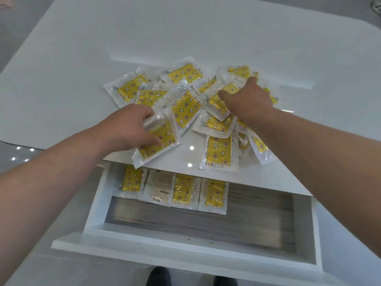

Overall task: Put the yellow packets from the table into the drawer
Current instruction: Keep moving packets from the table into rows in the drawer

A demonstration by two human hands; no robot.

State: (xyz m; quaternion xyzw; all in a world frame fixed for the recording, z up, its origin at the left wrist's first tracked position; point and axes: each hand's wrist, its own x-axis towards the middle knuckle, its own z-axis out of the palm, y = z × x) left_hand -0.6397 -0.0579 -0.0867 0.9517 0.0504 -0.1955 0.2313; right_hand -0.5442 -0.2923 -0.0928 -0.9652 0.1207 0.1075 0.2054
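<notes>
Your left hand (129, 129) sits at centre left of the frame, at the near edge of the white table (185, 34). It grips a yellow packet (165, 139), thumb pressed on the printed face and fingers curled round the clear top edge. That packet's lower corner juts past the table edge, above the drawer. A second packet looks bunched in the same grasp, but you cannot tell for sure.

Your right hand (249, 100) is at centre right, reaching down into the pile of yellow packets (185, 108), with the back of the hand turned to the camera. The thumb lies across one packet and the fingertips are buried among the wrappers, so you cannot tell whether that hand is pinching anything or only resting there.

The pile spreads across the middle of the frame, packets overlapping at every angle, a few trailing toward the near edge.

Below it, in the lower centre, the drawer (165, 251) stands pulled out. A row of four packets (215, 195) lies along its back, partly under the tabletop. Three show yellow, while the second from the left, the flipped packet (158, 186), shows its pale printed back.

Dark shoes (158, 276) show at the bottom edge.
</notes>
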